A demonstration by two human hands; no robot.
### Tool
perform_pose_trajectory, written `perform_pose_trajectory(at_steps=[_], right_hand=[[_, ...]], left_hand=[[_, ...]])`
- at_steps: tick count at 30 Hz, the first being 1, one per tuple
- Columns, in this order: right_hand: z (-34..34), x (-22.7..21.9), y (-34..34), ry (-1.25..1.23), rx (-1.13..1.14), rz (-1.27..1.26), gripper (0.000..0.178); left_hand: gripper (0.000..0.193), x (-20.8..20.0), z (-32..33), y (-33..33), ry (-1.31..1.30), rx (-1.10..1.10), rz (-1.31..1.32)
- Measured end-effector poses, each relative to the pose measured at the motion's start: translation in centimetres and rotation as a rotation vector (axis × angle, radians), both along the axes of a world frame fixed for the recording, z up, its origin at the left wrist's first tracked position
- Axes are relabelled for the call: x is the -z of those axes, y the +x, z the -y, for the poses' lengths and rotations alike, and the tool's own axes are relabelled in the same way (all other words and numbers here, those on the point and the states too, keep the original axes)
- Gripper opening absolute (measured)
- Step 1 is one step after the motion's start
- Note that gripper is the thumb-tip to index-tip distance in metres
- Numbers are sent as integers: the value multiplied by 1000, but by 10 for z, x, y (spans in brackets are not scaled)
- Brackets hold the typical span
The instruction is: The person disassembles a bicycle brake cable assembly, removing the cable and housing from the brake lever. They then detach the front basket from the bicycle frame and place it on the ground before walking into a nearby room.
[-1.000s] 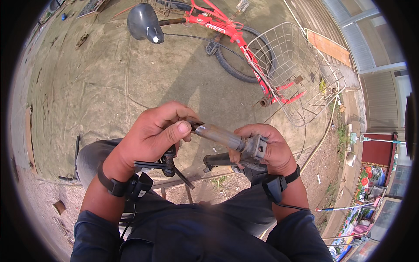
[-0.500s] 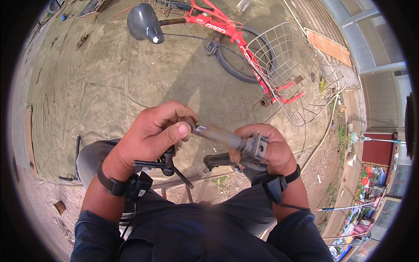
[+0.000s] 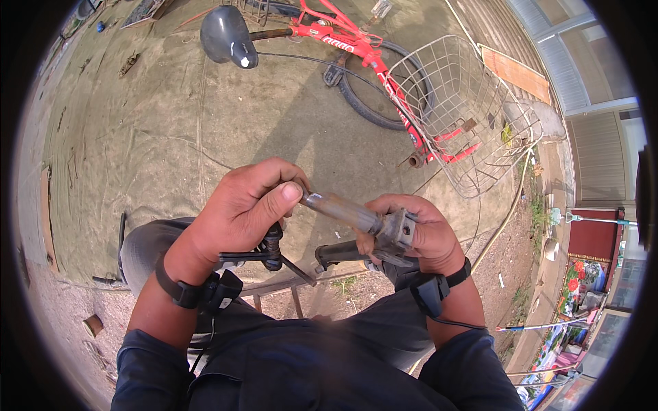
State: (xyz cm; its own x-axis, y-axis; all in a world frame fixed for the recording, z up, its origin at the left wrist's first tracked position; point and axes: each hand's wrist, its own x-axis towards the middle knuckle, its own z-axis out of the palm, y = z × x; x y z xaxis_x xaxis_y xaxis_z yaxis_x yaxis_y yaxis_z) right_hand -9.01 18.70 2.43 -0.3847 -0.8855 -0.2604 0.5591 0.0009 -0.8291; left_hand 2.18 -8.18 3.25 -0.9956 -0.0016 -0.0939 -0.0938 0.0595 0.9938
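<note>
A bicycle handlebar stem (image 3: 343, 211) with a worn metal tube and a square clamp-like block is held slantwise between my hands. My right hand (image 3: 433, 229) is closed round the block end. Thumb and fingers of my left hand (image 3: 243, 205) pinch the tube's far-left end; the fingertips behind it are partly hidden. Below the same left hand hangs a black folding hex key set (image 3: 273, 245), its keys pointing out in different directions, apparently gripped by the lower fingers. A black tube (image 3: 339, 253) emerges under my right hand; whether it joins the block is hidden.
Ahead lies a red bicycle frame (image 3: 384, 75) with a black saddle (image 3: 228, 38), a wheel (image 3: 367, 113) and a wire basket (image 3: 466, 109) at its front. A greenish ground sheet (image 3: 137, 137) spreads beneath it. Mops and a patterned cloth (image 3: 582, 281) are at the right.
The hex key set has swung slightly rightward below my left hand. The stem has shifted slightly down and left; both hands keep their hold.
</note>
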Motion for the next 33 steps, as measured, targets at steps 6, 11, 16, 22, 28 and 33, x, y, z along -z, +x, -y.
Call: perform_pose_trajectory(at_steps=[6,11,16,22,28,33], right_hand=[[2,-1,-1,23,-36,63,56],[3,-4,4,80,-67,1,52],[1,-2,0,39,-36,-22,49],[0,1,1,-13,3,6,51],[1,2,1,-17,-9,15,52],[0,1,2,-25,11,42,55]], left_hand=[[33,9,-4,-1,-188,-26,-225],[30,15,0,1,-134,-18,-180],[29,11,-1,0,-12,4,-117],[34,3,0,2,77,31,12],[38,7,0,-1,122,15,69],[36,6,-5,0,180,-38,-2]])
